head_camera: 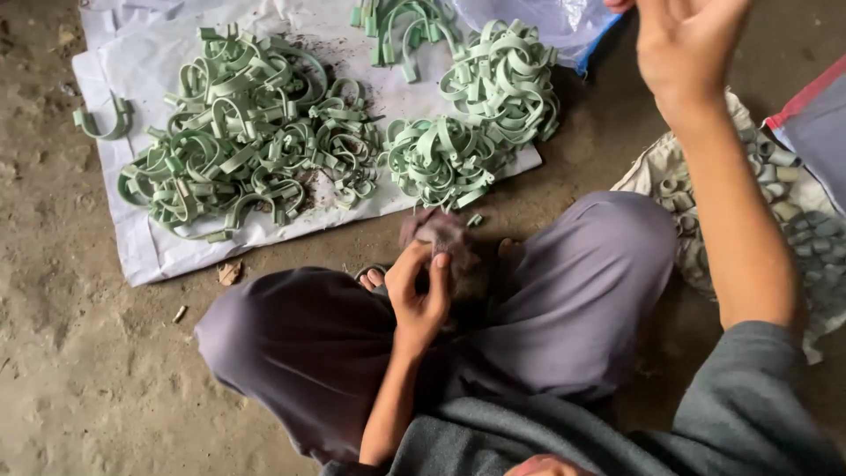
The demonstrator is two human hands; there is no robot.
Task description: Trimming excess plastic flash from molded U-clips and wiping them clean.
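Cloth of a dull pinkish-brown (438, 231) sits bunched in the left hand (418, 295), whose fingers curl round it above the folded legs in grey-purple trousers (573, 291); the wad is lumpy, with no clear long axis, and its free end pokes up and away from the body toward the piles ahead. The right hand (683, 44) is raised well up and out to the right, fingers loosely spread and holding nothing, its tips cut off by the top edge of the view. Ahead of the left hand and to its left, a white rectangular sheet (141, 251) lies flat on the earth floor (79, 370), its long side running across the view, and it carries pale green plastic clips in heaps: a big loose heap (242, 132) far out to the left, a smaller tight mound (441, 159) just beyond the cloth, and a third mound (502, 79) further on, toward the right hand. One clip (104, 122) lies alone at the sheet's left edge, a U shape with its open side facing up the view. Just under the raised right hand a clear plastic bag with a blue edge (564, 26) lies crumpled past the sheet's far corner. Beneath the right forearm, a whitish sack (652, 167) spreads on the floor bearing short grey-green tube pieces (784, 211), and beside it, further right, is a grey bag with a red stripe (815, 110). No label or sign can be made out on any of these.
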